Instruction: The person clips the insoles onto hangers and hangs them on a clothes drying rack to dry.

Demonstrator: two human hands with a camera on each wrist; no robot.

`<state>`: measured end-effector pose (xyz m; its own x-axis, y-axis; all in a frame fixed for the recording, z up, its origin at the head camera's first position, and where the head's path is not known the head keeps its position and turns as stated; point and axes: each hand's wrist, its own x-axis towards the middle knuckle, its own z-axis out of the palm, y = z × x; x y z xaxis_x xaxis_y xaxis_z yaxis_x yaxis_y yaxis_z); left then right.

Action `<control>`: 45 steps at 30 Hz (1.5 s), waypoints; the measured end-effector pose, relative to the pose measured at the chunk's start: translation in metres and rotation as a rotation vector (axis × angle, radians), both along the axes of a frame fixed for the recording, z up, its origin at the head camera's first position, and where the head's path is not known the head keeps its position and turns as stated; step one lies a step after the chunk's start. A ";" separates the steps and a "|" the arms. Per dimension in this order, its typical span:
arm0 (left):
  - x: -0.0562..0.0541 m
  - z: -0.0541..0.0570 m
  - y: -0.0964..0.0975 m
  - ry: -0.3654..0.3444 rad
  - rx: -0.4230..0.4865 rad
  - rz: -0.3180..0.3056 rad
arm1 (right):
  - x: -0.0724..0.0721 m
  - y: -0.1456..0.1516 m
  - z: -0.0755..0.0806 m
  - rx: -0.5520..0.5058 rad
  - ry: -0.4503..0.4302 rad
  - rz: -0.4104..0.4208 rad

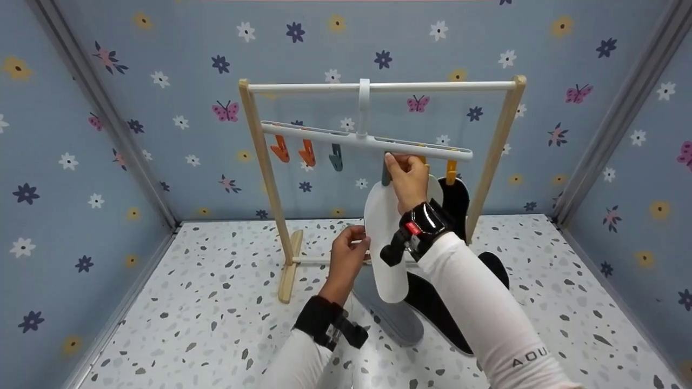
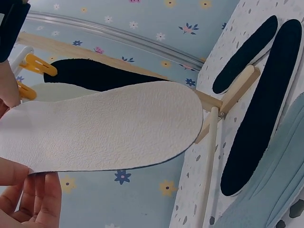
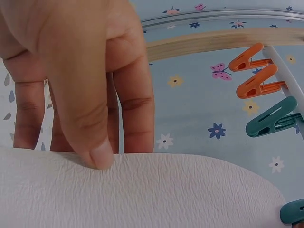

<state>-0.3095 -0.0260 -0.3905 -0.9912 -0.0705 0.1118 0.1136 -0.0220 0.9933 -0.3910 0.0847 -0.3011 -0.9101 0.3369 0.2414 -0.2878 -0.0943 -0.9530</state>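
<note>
A white insole [image 1: 386,243] hangs toe-down from a dark green clothespin [image 1: 386,172] under the white hanger [image 1: 324,133]. My right hand [image 1: 411,181] pinches that clothespin between thumb and fingers at the insole's top end. Lower down, my left hand [image 1: 347,256] holds the insole's left edge; the right wrist view shows its thumb on the white face and its fingers behind. Behind the insole, a pale insole [image 2: 59,91] and a black insole [image 2: 99,73] hang from yellow clothespins [image 2: 40,65]. The right forearm partly covers them in the head view.
Two orange clothespins [image 1: 307,154] and another green clothespin [image 1: 336,158] hang on the hanger's left half. The hanger tilts down rightward from the wooden rack's white rod [image 1: 303,87]. A grey insole [image 1: 397,319] and black insoles [image 1: 440,313] lie on the speckled surface [image 1: 216,302].
</note>
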 end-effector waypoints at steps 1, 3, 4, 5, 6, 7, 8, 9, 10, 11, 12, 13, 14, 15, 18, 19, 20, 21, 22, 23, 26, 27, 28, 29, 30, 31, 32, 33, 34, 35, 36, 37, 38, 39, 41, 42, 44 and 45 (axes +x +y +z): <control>0.000 0.000 0.000 0.002 -0.001 -0.004 | 0.000 0.000 0.000 -0.004 0.000 -0.002; -0.001 0.001 -0.001 0.007 0.001 -0.013 | -0.001 0.001 0.000 -0.007 -0.002 -0.009; -0.001 0.001 -0.001 0.005 0.003 -0.017 | -0.001 0.001 0.000 -0.006 -0.004 -0.010; -0.002 0.002 -0.001 0.005 0.004 -0.020 | -0.001 0.001 0.000 -0.005 -0.004 -0.010; -0.002 0.002 -0.001 0.007 0.004 -0.022 | -0.001 0.001 0.000 -0.004 -0.002 -0.011; -0.002 0.002 -0.002 0.007 0.005 -0.023 | -0.001 0.001 0.000 -0.002 -0.001 -0.010; -0.002 0.002 -0.002 0.009 0.003 -0.024 | -0.001 0.001 0.000 0.003 -0.001 -0.009; -0.002 0.003 -0.002 0.010 0.005 -0.023 | -0.001 0.001 0.000 0.008 0.000 -0.008; -0.002 0.003 -0.002 0.012 0.002 -0.022 | -0.001 0.001 0.000 0.007 0.002 -0.003; -0.002 0.003 -0.002 0.015 0.002 -0.020 | -0.001 0.001 0.000 0.006 0.004 -0.001; -0.001 0.004 -0.002 0.020 0.000 -0.019 | -0.001 0.001 0.000 0.004 0.006 0.000; -0.001 0.004 -0.002 0.023 0.000 -0.018 | -0.002 0.001 0.000 0.005 0.007 0.001; -0.001 0.004 -0.003 0.027 -0.001 -0.019 | -0.002 0.000 0.000 0.003 0.011 0.000; -0.001 0.005 -0.003 0.028 -0.001 -0.020 | -0.002 0.000 0.000 -0.001 0.017 -0.004; 0.000 0.007 -0.002 0.032 -0.003 -0.029 | -0.003 0.002 -0.001 -0.008 0.034 -0.021; -0.001 0.007 -0.002 0.032 -0.004 -0.030 | -0.003 0.003 -0.001 -0.004 0.035 -0.027; -0.001 0.009 -0.002 0.033 -0.007 -0.029 | -0.003 0.003 -0.001 -0.002 0.035 -0.028; -0.001 0.010 -0.001 0.036 -0.009 -0.026 | -0.004 0.004 -0.001 0.003 0.034 -0.028; -0.001 0.011 -0.001 0.038 -0.012 -0.023 | -0.004 0.004 -0.002 0.004 0.032 -0.027; -0.002 0.012 -0.001 0.040 -0.014 -0.022 | -0.004 0.004 -0.002 0.006 0.029 -0.027; -0.003 0.013 0.000 0.040 -0.022 -0.024 | -0.005 0.006 -0.002 0.003 0.022 -0.028; -0.003 0.013 0.000 0.039 -0.024 -0.023 | -0.005 0.006 -0.002 0.001 0.021 -0.027; -0.005 0.010 0.000 0.033 -0.024 -0.022 | -0.005 0.006 -0.002 -0.003 0.018 -0.025; -0.008 0.007 0.000 0.029 -0.026 -0.020 | -0.005 0.006 -0.003 -0.001 0.015 -0.023; -0.011 0.003 0.000 0.027 -0.025 -0.017 | -0.005 0.007 -0.003 -0.003 0.014 -0.020; -0.015 -0.001 0.000 0.025 -0.022 -0.014 | -0.005 0.007 -0.004 0.001 0.013 -0.017; -0.017 -0.004 0.000 0.028 -0.021 -0.011 | -0.004 0.007 -0.004 0.002 0.013 -0.013; -0.020 -0.008 0.000 0.028 -0.019 -0.008 | -0.004 0.007 -0.004 0.004 0.016 -0.012; -0.023 -0.012 0.000 0.028 -0.015 -0.007 | -0.004 0.007 -0.004 0.004 0.020 -0.011; -0.024 -0.014 0.001 0.032 -0.016 -0.006 | -0.003 0.007 -0.004 0.007 0.023 -0.011; -0.025 -0.015 0.001 0.035 -0.014 -0.004 | -0.003 0.007 -0.004 0.009 0.026 -0.011; -0.026 -0.016 0.001 0.036 -0.016 -0.001 | -0.002 0.008 -0.004 0.013 0.026 -0.011; -0.026 -0.016 0.002 0.035 -0.016 0.001 | -0.002 0.008 -0.004 0.010 0.027 -0.008; -0.026 -0.017 0.002 0.034 -0.016 0.002 | -0.002 0.008 -0.004 0.003 0.028 -0.004; -0.026 -0.017 0.002 0.026 -0.018 0.004 | -0.002 0.009 -0.004 -0.001 0.026 0.002; -0.026 -0.017 0.003 0.022 -0.017 0.004 | -0.002 0.009 -0.005 -0.005 0.027 0.004; -0.025 -0.018 0.003 0.017 -0.014 0.001 | -0.001 0.009 -0.005 -0.013 0.030 0.009; -0.025 -0.018 0.002 0.019 -0.015 0.001 | -0.001 0.010 -0.006 -0.013 0.031 0.013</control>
